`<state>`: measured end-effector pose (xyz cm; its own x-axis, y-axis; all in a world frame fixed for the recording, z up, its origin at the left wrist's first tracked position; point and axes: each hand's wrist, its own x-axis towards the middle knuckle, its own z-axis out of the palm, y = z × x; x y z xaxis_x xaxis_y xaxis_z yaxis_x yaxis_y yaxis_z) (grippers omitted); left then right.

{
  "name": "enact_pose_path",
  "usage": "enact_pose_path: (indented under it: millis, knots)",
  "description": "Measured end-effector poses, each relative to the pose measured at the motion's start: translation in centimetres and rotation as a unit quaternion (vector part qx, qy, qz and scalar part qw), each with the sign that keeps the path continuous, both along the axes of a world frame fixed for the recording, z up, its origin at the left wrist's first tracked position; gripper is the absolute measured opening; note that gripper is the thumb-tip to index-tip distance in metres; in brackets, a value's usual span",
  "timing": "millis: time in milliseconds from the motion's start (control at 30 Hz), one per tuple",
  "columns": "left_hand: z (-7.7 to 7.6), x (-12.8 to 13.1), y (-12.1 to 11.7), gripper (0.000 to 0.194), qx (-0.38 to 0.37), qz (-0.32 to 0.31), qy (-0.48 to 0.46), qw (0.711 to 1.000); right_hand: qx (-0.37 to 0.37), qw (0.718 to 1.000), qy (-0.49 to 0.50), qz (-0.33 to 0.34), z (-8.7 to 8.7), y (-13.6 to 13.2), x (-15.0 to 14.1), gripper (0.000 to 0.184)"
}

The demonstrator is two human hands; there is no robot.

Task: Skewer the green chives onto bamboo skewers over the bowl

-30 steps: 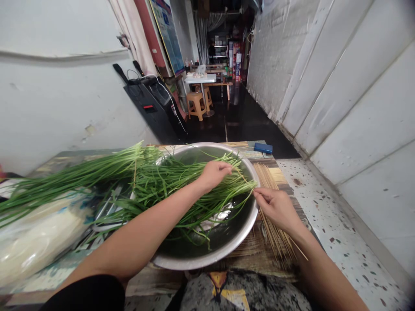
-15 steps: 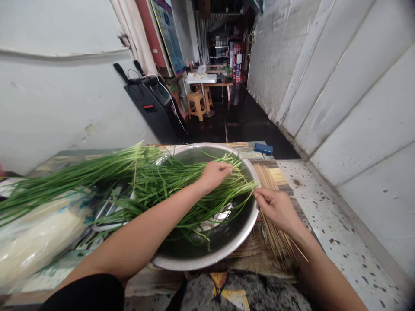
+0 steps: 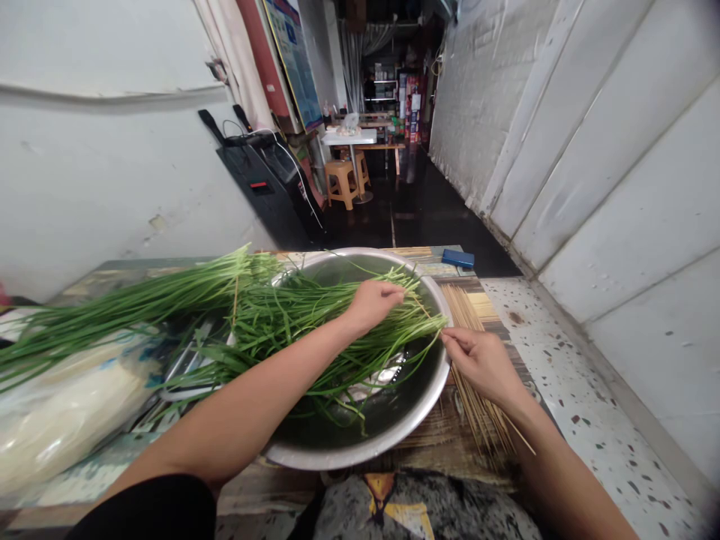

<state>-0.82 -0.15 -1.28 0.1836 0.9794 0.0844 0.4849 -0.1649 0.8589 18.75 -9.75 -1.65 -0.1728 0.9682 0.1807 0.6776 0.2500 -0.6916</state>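
Note:
Green Chinese chives (image 3: 304,319) lie heaped across a wide steel basin (image 3: 382,442), their pale cut ends toward the right rim. My left hand (image 3: 374,304) is over these ends with thumb and fingers pinched; what is between the tips is too small to make out. A thin bamboo skewer (image 3: 421,306) crosses the pale ends from near the left fingertips toward my right hand (image 3: 478,360). At the basin's right rim the right fingers are closed on the skewer, and a stick end shows beyond the wrist. Several loose skewers (image 3: 472,405) lie on the table beneath.
Another bunch of chives (image 3: 169,289) lies on the left, crossed by a stick near its pale ends. A plastic bag with pale contents (image 3: 73,412) sits in front of it. A small blue box (image 3: 457,259) is at the table's far right edge.

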Motion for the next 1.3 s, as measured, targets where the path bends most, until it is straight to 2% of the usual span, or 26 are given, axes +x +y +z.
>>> enact_pose_path:
  millis: [800,967,1033,1167,1200,1300]
  knots:
    - [-0.3,0.0,0.1,0.019,0.000,-0.011,-0.011,1.000,-0.004,1.000,-0.003,0.003,0.0,0.0,-0.1,0.027]
    - [0.0,0.4,-0.7,0.018,-0.016,-0.038,-0.024,0.999,0.016,1.000,-0.002,0.000,0.0,0.0,-0.3,0.027]
    - [0.4,0.8,-1.4,0.020,-0.018,-0.084,-0.014,0.996,0.028,1.000,0.003,-0.007,-0.1,0.0,-0.3,0.027]
    - [2.0,0.9,-1.9,0.022,0.027,-0.228,0.064,0.971,0.039,0.999,-0.003,-0.020,-0.3,0.2,-0.4,0.029]
    - [2.3,0.7,-1.6,0.024,0.054,-0.230,0.088,0.968,0.039,0.999,-0.009,-0.022,-0.3,0.2,-0.4,0.029]
    - [2.5,-0.2,-0.6,0.022,0.127,-0.159,0.166,0.965,0.033,0.998,-0.040,-0.018,-0.1,0.1,-0.2,0.029]
